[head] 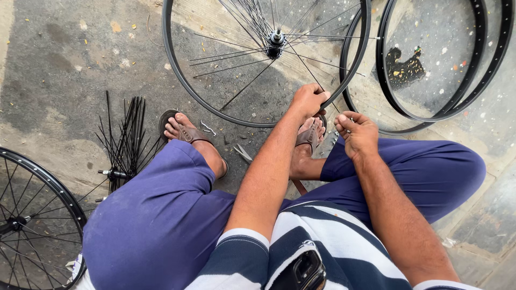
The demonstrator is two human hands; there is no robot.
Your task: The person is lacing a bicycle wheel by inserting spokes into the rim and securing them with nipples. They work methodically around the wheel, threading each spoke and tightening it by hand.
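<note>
the left hand (310, 99) is clamped on the near edge of the wheel rim (177, 64), which lies flat on the concrete floor (64, 59) in front of the seated person, its hub (275, 43) near the top of the view with only some of the spokes (236, 59) fitted. the right hand (357, 131) hovers just beside it with the fingers pinched together on something very small, too small to tell what, close to the end of a loose spoke that reaches the rim by the left thumb. to do this well, i judge the rim should be held steady by the left hand so it cannot turn, while the right brings the small piece squarely onto the spoke end at the rim hole, without bending the thin wire. the sandalled feet (185, 131) sit against the rim's near edge, and the right foot lies under the left hand, so there is little room for the fingers. two bare rims (486, 59) lie overlapping to the right, touching or nearly touching the wheel. another hub with a fan of loose spokes (126, 142) lies to the left, and a built wheel (32, 215) sits at the lower left. small metal bits (243, 154) lie between the feet.
</note>
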